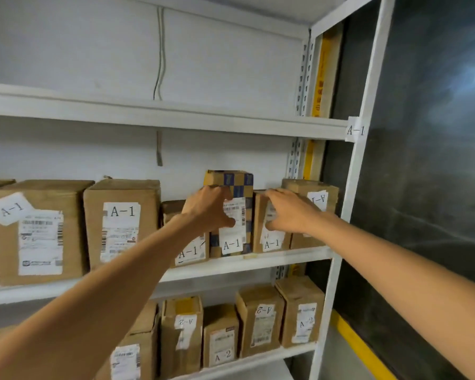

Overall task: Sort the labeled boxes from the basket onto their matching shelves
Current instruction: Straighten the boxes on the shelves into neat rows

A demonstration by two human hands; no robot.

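Both hands at the A-1 shelf (258, 260), on boxes standing there.

Left hand (207, 209) grips the blue-checked box (235, 215), upright on that shelf, its label reading "A-1". Right hand (288, 212), fingers spread, rests flat on the neighbouring brown box (270, 239) just right of it, also "A-1". Upright tag (354, 129) reads "A-1". Boxes on the shelf below (247, 362) read "A-2".

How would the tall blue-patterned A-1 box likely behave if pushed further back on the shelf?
The blue-patterned box stands upright and narrow, so a high push might tip it. Neighbouring boxes probably brace its sides. Being cardboard, it likely stays stiff under the left hand.
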